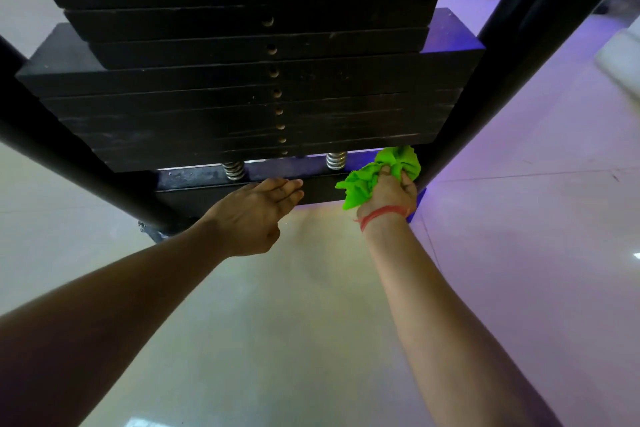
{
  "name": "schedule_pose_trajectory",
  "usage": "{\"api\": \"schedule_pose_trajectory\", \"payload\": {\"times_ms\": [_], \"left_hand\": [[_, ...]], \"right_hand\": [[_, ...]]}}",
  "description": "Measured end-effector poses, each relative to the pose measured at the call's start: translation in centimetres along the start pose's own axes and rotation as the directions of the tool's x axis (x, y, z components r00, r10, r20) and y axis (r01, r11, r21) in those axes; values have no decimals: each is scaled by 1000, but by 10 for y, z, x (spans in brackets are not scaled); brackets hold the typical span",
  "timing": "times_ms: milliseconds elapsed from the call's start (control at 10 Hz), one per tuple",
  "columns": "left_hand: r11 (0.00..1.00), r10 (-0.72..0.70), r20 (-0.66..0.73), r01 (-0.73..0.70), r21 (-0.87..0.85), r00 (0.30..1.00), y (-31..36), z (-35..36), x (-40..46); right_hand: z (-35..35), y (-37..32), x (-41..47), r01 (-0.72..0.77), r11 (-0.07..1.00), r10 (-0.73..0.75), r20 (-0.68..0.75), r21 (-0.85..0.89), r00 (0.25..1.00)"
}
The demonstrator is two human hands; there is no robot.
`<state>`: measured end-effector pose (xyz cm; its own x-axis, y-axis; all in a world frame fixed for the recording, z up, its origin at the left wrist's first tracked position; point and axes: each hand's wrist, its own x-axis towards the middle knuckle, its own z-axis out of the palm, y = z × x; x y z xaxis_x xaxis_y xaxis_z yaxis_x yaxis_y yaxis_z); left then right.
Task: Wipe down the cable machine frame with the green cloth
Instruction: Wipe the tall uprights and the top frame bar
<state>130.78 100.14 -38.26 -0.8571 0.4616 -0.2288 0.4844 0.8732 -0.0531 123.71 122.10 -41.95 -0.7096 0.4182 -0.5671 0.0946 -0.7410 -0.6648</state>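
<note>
Wiping the bottom bar of the frame, right end.
Left hand (254,215) flat, fingers straight, resting on bottom bar (214,189); right hand (389,192) grips bunched green cloth (377,172) against bar's right end. Next: probably drag cloth leftward along bar.

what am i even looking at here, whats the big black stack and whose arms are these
This is one picture from a camera worn on a person's head, looking forward and down, so the two arms are the wearer's own. The big black stack is the weight plates of a gym cable machine, resting on two metal springs. Slanting black posts on either side and the low bar under the stack are the machine's frame. The right hand, with a red thread at the wrist, grips a bunched green cloth at the bar's right end, next to the right post. The left hand holds nothing, its straight fingers reaching to the bar's edge. Below is a pale tiled floor.
</note>
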Motion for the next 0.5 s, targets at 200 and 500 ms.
{"api": "schedule_pose_trajectory", "payload": {"times_ms": [200, 500], "left_hand": [[999, -36, 19, 36, -29, 999, 1, -7, -4], [979, -113, -56, 102, -180, 992, -9, 1, -22]], "right_hand": [[-30, 13, 26, -91, 933, 111, 36, -349, 993], [-19, 47, 13, -46, 946, 48, -2, -321, 999]]}}
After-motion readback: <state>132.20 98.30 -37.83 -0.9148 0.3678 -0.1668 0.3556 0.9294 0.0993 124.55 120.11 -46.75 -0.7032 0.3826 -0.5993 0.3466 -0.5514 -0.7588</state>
